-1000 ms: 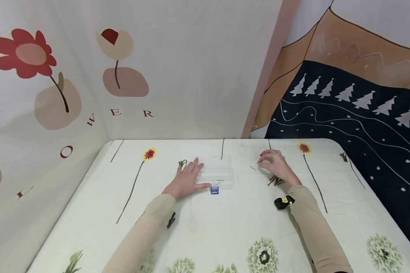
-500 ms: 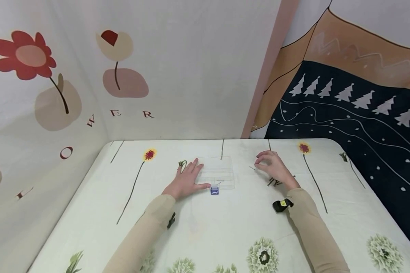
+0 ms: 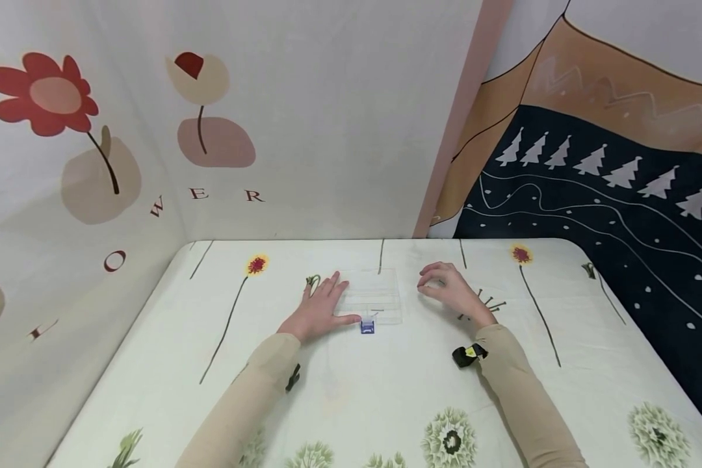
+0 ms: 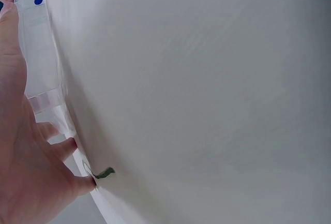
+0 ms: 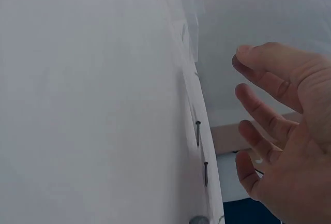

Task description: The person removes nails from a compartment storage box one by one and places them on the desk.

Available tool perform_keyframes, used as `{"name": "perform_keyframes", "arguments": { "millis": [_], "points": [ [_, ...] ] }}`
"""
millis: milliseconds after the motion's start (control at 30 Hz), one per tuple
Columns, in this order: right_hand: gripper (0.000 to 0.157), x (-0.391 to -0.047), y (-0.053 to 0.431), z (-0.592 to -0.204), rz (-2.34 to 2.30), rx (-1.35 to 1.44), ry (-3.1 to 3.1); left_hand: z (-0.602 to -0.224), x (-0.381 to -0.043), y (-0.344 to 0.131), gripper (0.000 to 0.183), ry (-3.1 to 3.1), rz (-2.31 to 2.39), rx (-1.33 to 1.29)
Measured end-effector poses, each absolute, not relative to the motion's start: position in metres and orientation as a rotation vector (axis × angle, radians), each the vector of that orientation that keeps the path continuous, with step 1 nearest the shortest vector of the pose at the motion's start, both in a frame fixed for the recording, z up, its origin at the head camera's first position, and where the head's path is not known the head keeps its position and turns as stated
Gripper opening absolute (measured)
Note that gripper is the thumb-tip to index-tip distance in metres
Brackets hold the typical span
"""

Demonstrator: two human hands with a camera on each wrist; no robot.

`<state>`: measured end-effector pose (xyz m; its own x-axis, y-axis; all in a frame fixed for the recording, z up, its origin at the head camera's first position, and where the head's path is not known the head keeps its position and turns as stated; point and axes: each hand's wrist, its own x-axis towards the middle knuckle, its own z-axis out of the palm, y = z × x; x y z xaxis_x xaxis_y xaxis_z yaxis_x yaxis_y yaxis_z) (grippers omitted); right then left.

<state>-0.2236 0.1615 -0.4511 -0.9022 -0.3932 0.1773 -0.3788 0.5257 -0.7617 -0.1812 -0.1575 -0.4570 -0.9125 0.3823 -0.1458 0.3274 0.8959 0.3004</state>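
My left hand (image 3: 322,309) lies with spread fingers over the left side of a clear plastic compartment box (image 3: 380,286), thumb near its blue latch (image 3: 367,325). In the left wrist view, the box wall (image 4: 41,53) shows beyond the thumb. One thin nail (image 3: 377,310) lies in a front compartment. To the right of the box, my right hand (image 3: 453,292) hovers above the table, thumb and index fingertips meeting; I cannot tell whether something small sits between them. Several nails (image 3: 491,304) lie by the right wrist, two of them (image 5: 197,133) visible below that hand's fingers.
A white cloth (image 3: 386,383) printed with flowers covers the table. Behind it hangs a pale wall cloth (image 3: 327,130) with flower prints, and a dark one with white trees (image 3: 561,188) hangs at the right. Each forearm wears a black strap (image 3: 468,355).
My right hand has moved left toward the box, uncovering nails near its wrist and passing over the single nail on the table. My left hand stays in place.
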Motion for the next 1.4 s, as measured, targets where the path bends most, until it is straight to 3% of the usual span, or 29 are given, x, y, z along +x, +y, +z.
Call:
{"name": "perform_keyframes", "arguments": {
  "millis": [1100,1400],
  "points": [
    [0.009,-0.205,0.102,-0.445,-1.141,-1.156,2.600,-0.454,-0.183,-0.157,0.094,2.847,0.398,0.515],
    [0.010,-0.204,0.092,-0.448,-1.073,-1.166,2.601,-0.455,-0.182,-0.158,0.094,2.843,0.413,0.521]
  ]
}}
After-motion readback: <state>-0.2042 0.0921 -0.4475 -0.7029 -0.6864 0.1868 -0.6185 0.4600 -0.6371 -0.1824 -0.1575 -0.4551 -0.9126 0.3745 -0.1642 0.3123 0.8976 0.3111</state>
